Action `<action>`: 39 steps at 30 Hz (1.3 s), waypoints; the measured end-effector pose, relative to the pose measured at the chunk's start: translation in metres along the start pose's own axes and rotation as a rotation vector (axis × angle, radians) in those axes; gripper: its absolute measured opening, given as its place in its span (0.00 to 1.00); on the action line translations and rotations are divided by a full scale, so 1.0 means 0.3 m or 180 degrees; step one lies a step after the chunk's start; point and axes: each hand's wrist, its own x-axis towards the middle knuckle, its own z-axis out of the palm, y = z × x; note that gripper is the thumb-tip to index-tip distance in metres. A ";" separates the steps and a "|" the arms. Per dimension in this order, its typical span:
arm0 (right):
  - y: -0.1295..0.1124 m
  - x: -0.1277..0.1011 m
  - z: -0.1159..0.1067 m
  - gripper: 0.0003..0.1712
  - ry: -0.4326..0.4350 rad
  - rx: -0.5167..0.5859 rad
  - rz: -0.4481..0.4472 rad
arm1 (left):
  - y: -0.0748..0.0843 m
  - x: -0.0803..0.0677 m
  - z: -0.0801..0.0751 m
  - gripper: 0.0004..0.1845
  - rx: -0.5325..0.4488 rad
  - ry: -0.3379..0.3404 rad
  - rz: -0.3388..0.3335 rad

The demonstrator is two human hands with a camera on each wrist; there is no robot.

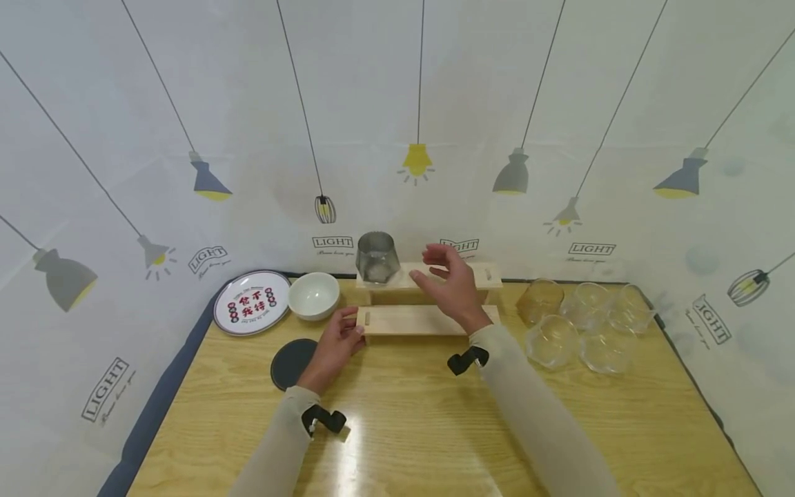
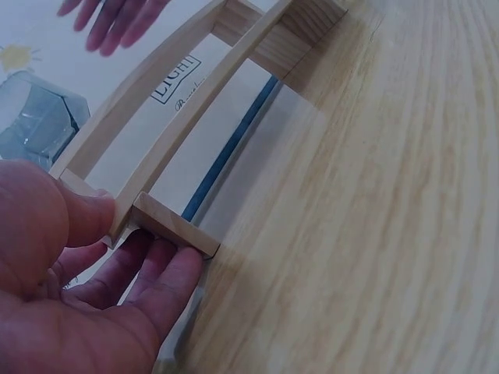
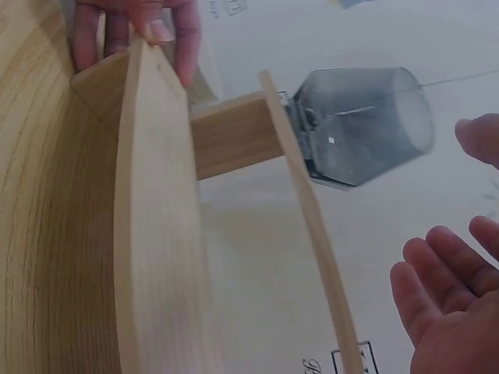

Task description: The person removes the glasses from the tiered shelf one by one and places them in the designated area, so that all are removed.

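A two-tier wooden rack [image 1: 422, 319] stands at the back middle of the table. A smoky grey glass [image 1: 376, 257] sits upright on the left end of its upper tier. My left hand [image 1: 338, 338] pinches the left end of the lower tier, thumb above and fingers below, as the left wrist view shows on the rack's end piece [image 2: 175, 226]. My right hand [image 1: 450, 283] hovers with loose fingers over the upper tier, to the right of the glass and holding nothing. In the right wrist view the grey glass [image 3: 366, 125] lies beyond the rack's board [image 3: 156, 234], apart from the right hand [image 3: 444, 304].
A printed plate [image 1: 251, 302], a white bowl [image 1: 313, 295] and a dark round coaster [image 1: 292, 362] lie left of the rack. An amber glass [image 1: 539, 300] and several clear glasses [image 1: 584, 324] stand at the right. The wooden table [image 1: 404, 428] is backed by a printed cloth.
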 end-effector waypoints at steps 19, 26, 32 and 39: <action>-0.020 0.143 0.197 0.57 -0.0615 -0.0596 0.0234 | 0.002 0.001 -0.007 0.25 0.0014 0.0011 -0.0046; -0.021 0.159 0.226 0.56 -0.0596 -0.0815 0.0302 | -0.002 0.006 -0.003 0.26 0.0021 -0.0015 -0.0044; -0.015 0.149 0.224 0.54 -0.0531 -0.0775 0.0346 | -0.004 0.002 0.001 0.26 0.0028 0.0001 -0.0049; -0.039 0.101 0.196 0.54 -0.0458 -0.0636 0.0364 | -0.006 0.005 -0.007 0.26 0.0011 -0.0013 -0.0046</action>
